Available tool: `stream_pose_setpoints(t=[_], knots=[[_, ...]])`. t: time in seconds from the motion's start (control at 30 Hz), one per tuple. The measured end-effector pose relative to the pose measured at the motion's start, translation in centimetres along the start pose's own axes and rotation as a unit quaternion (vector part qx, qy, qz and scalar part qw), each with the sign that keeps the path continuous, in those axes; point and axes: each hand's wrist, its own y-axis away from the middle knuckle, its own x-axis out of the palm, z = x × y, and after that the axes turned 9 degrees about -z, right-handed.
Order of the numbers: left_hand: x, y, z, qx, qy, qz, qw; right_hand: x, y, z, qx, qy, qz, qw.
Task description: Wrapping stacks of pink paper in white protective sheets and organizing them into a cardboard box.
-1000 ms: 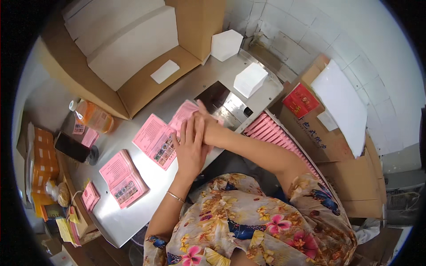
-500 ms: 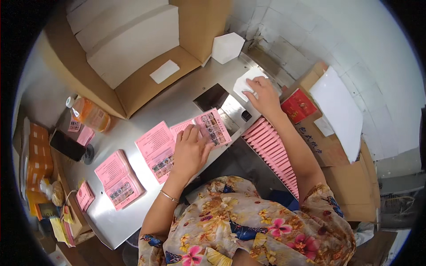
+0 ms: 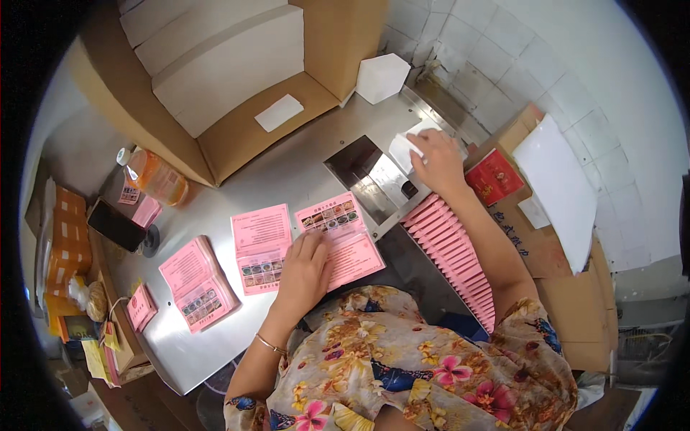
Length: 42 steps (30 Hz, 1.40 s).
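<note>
My left hand lies over the left part of a pink printed sheet with rows of small pictures. Its fingers are stretched out on the paper. A second pink sheet lies just left of it, and a thicker pile of pink sheets farther left. Over at the right, my right hand grips at a stack of white paper pieces, fingers bent over its top; how many pieces they hold is hidden. Below that forearm runs a long row of pink folded packets.
A large cardboard box with white paper stacks stands at the back. Left are an orange drink bottle, a phone on a stand and a small pink bundle. A dark recessed plate sits in the metal table.
The pink sheet under my left hand has turned and slid nearer to me, showing more of its lower half. My right hand stays at the white stack, its fingers more bent. The view shifted slightly.
</note>
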Motion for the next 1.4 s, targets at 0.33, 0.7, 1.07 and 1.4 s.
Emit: stream_pose_setpoints(t=[0.33,0.7,1.07,1.4], knots=[[2.5,-2.5,1.0,0.019,-0.098,-0.052,0.994,-0.5,4.2,5.2,-0.222,-0.293,0.031,0.930],[3.1,-4.5,-1.6,0.010,-0.088,-0.112,0.990,8.8,2.1,13.3,-0.170,-0.144,0.149,0.963],[-4.6,3.4,5.1,-0.151,-0.157,-0.176,0.960,3.2,2.0,6.0,0.015,-0.028,0.415,0.909],[-0.7,-0.7,0.8,-0.009,-0.042,-0.195,0.980,-0.5,-0.1,-0.8,0.003,-0.044,-0.029,0.999]])
